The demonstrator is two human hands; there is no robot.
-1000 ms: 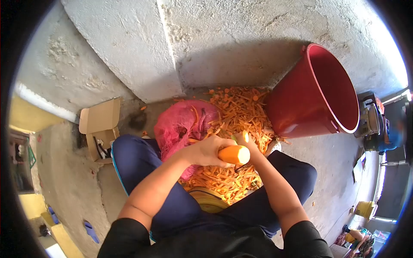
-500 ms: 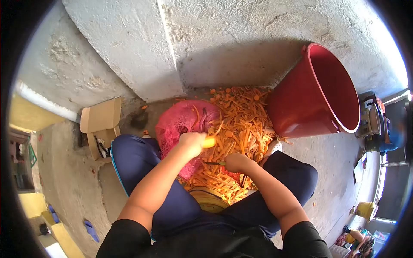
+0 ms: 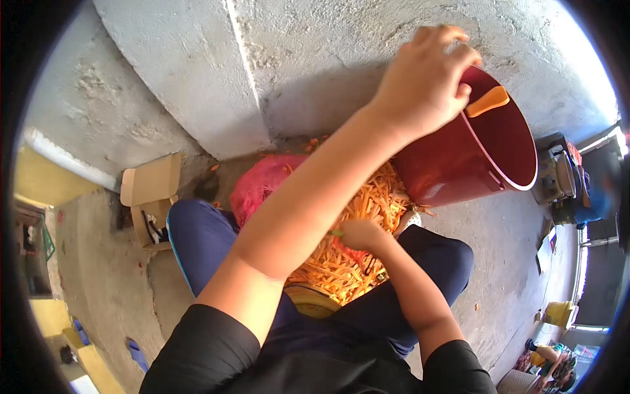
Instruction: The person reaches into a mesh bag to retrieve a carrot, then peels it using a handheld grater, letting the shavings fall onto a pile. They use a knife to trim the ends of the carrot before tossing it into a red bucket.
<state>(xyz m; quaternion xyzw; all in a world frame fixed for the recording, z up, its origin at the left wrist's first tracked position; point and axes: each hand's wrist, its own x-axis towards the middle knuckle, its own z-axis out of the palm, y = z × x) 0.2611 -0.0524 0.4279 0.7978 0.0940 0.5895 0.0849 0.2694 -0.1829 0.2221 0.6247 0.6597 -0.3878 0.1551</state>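
My left hand [image 3: 430, 82] is stretched out over the near rim of the tall red bucket [image 3: 440, 167], its fingers apart and nothing in its grip. Just beyond the thumb, a peeled orange carrot [image 3: 489, 102] shows at the bucket's mouth, separate from the hand. Low over the heap of orange peelings [image 3: 341, 269], my right hand [image 3: 361, 235] is closed around a knife, of which only a bit of green handle shows. My left forearm partly covers the heap and the pink mesh bag [image 3: 252, 190].
An open cardboard box [image 3: 154, 180] stands at the left by the wall. A yellow round object [image 3: 312, 302] lies between my legs. Stacked items [image 3: 567, 180] are beyond the bucket. At the lower right a person [image 3: 554, 361] is partly visible, near a yellow container [image 3: 559, 314].
My left hand has moved from above the peelings up and right to the bucket and has let go of the carrot. My right hand has stayed low over the heap.
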